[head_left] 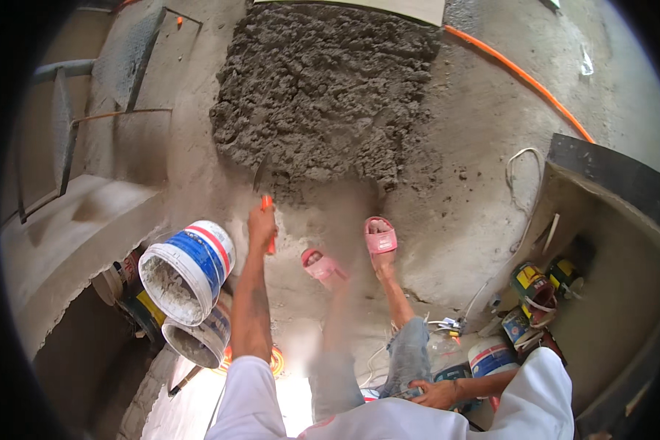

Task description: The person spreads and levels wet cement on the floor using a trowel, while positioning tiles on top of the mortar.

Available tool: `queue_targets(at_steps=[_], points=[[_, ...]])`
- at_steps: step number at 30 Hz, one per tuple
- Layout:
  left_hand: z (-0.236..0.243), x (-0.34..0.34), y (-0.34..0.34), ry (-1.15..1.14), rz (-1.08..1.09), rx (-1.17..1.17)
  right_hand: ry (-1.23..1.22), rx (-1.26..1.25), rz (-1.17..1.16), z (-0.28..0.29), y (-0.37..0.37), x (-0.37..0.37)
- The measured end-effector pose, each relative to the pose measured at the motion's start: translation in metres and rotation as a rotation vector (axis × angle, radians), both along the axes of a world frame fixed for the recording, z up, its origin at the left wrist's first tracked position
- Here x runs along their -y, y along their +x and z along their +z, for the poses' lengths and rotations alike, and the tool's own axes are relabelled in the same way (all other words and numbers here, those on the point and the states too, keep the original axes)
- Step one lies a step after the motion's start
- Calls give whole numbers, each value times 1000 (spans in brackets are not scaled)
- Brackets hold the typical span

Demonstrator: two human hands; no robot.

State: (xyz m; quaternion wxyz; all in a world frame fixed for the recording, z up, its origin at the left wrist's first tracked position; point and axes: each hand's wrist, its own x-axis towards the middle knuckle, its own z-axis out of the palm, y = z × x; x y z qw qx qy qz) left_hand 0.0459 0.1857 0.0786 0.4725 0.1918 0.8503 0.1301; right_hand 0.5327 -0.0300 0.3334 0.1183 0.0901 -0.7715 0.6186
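Observation:
My left hand (262, 226) is closed around the orange handle of a trowel (259, 174). The trowel's narrow metal blade points away from me and meets the near left edge of a wide bed of wet grey mortar (323, 88). My right hand (436, 394) lies low by my right thigh, near the jeans (411, 356), with its fingers partly spread and no tool showing in it. Pink slippers (380, 236) are on my feet, just on the near side of the mortar.
Mortar-stained buckets (211, 249) stand on the left beside a concrete ledge (88, 220). An orange hose (524, 75) runs along the far right. Several paint cans (529, 282) and a white cable (511, 257) lie at right. A pale board (374, 7) borders the mortar's far edge.

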Motion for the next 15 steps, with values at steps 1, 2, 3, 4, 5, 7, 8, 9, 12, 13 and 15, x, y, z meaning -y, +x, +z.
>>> queue_targets(at_steps=[1, 2, 3, 4, 5, 7, 8, 9, 12, 13, 15], points=[[-3, 10, 15, 32, 50, -30, -54, 20, 38, 0, 0, -4], [-6, 15, 33, 36, 104, -2, -106, 40, 76, -1, -1, -8], [-9, 18, 54, 39, 159, 29, -98, 44, 77, -1, 0, -15], [-11, 19, 78, 57, 142, 81, -124, 69, 134, 2, 0, -22], [-12, 17, 102, 79, 124, 131, -149, 92, 190, 3, -2, -29], [-12, 3, 149, 101, 274, 268, -158, 89, 155, 5, 2, -34], [-12, -8, 164, 126, 280, 266, -167, 64, 122, -1, 7, -32], [-12, -19, 177, 111, 402, 233, -150, 87, 141, -5, 11, -22], [-7, -55, 201, 121, 365, 253, -254, 27, 70, -11, 16, -20], [-6, -67, 206, 143, 202, 304, -254, 25, 70, -11, 16, -24], [-13, -80, 200, 197, 32, 162, -198, 26, 190, -16, 2, -30]])
